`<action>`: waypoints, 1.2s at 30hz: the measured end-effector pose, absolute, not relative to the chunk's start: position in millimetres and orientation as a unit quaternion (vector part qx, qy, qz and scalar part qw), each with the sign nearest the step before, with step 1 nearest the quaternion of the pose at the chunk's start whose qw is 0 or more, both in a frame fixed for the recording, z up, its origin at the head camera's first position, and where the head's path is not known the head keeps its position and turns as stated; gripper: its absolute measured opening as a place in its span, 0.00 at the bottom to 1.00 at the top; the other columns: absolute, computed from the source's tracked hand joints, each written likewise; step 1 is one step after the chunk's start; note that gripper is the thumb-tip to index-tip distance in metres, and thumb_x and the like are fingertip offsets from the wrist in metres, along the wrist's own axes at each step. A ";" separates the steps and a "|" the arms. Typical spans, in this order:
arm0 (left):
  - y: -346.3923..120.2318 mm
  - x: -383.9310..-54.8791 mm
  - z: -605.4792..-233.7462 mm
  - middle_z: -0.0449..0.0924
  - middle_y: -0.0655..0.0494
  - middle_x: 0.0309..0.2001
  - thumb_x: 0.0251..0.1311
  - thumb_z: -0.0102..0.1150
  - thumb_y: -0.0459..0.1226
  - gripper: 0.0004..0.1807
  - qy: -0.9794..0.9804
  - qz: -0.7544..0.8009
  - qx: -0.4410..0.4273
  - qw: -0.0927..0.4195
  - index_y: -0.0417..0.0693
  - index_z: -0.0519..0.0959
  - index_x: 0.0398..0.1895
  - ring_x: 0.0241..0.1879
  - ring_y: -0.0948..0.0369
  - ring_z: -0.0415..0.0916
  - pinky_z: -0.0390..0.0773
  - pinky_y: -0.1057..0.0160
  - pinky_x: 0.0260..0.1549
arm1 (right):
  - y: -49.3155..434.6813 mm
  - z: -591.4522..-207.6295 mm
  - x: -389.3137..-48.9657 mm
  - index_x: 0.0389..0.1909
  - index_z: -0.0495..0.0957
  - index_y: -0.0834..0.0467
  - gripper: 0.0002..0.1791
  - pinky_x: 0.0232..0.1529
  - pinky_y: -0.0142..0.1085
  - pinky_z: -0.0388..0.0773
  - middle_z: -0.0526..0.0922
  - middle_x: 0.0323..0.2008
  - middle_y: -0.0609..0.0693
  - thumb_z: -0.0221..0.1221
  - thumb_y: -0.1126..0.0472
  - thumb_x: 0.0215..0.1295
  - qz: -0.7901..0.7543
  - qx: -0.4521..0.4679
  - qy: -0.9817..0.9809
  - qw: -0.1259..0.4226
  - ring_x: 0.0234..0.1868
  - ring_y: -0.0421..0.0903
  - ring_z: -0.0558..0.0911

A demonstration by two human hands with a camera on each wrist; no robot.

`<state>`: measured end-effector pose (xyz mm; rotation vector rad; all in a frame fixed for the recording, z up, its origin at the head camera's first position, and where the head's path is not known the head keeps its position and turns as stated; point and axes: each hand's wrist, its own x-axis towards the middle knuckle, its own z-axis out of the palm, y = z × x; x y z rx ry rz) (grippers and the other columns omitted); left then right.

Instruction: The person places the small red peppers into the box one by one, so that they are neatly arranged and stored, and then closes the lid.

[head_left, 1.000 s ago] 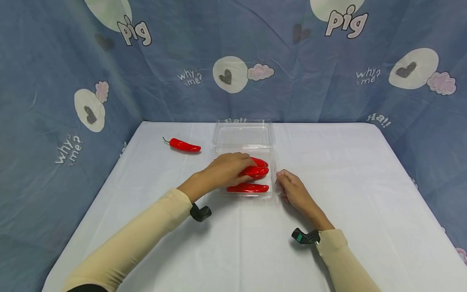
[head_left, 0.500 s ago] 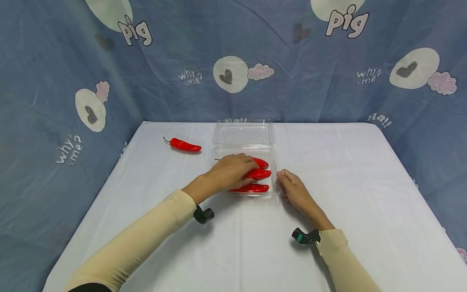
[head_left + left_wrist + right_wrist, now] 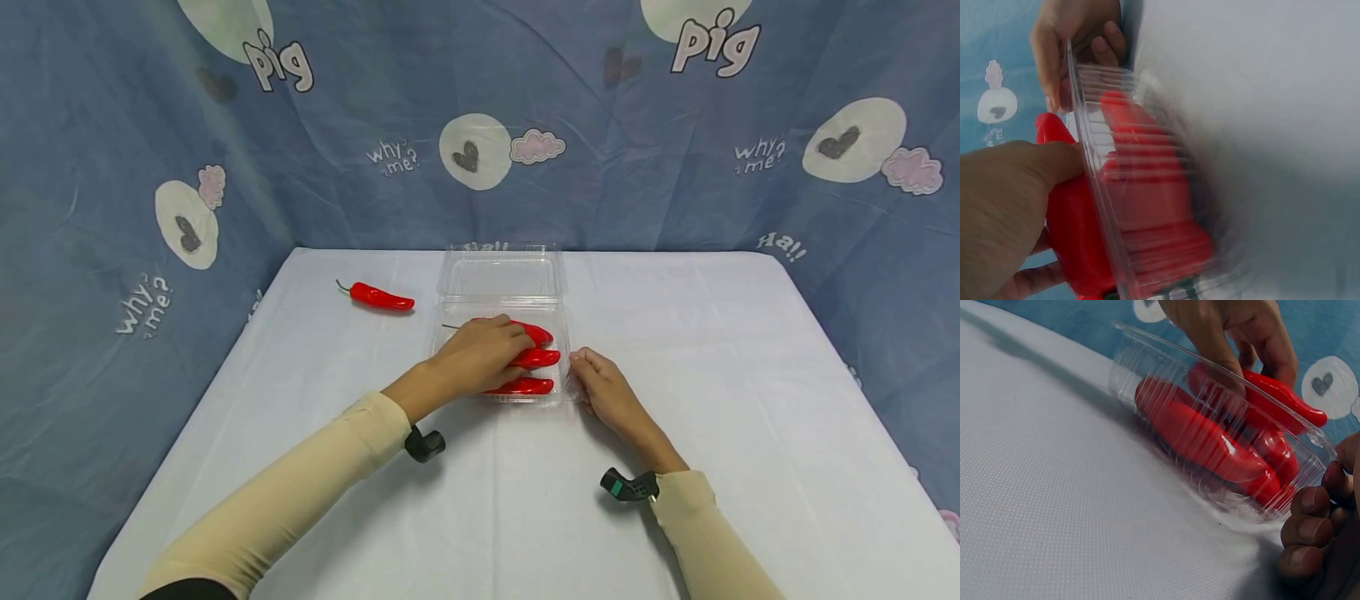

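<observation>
A clear plastic clamshell box (image 3: 564, 329) lies with its lid (image 3: 498, 275) tipped back. Inside are red chili peppers, one along the front side (image 3: 525, 387) and one at the back (image 3: 534, 334). My left hand (image 3: 483, 354) reaches over the box and grips a middle chili pepper (image 3: 537, 358) between thumb and fingers; its stem end is hidden under the hand in the head view. In the right wrist view this chili pepper (image 3: 1279, 394) shows at the height of the rim. My right hand (image 3: 603, 387) pinches the box's right rim between thumb and forefinger.
Another red chili pepper (image 3: 381, 297) lies on the white table (image 3: 712, 350) to the left of the lid. A blue printed cloth (image 3: 600, 200) hangs behind the table and along its sides.
My left hand has shifted slightly to the right with its chili pepper, whose tip now sits nearer the right wall. The right hand keeps its place on the rim.
</observation>
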<state>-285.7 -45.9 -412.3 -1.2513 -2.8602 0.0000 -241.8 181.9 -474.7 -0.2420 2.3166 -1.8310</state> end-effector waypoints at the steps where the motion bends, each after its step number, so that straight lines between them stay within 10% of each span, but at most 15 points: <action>1: -45.4 -285.7 -413.2 0.83 0.61 0.49 0.61 0.68 0.49 0.21 -0.916 0.004 -0.400 0.011 0.56 0.82 0.56 0.46 0.62 0.72 0.78 0.62 0.46 | 182.8 -480.5 -244.0 0.33 0.67 0.65 0.19 0.15 0.33 0.64 0.65 0.18 0.51 0.44 0.55 0.82 -0.616 -0.082 0.778 0.088 0.16 0.44 0.65; 36: -43.1 -283.6 -420.4 0.81 0.60 0.47 0.62 0.68 0.49 0.19 -0.912 0.021 -0.409 0.009 0.55 0.83 0.54 0.49 0.61 0.74 0.79 0.61 0.46 | 177.3 -454.3 -234.2 0.31 0.67 0.68 0.18 0.16 0.31 0.63 0.65 0.18 0.50 0.43 0.61 0.81 -0.626 -0.078 0.770 0.094 0.16 0.42 0.65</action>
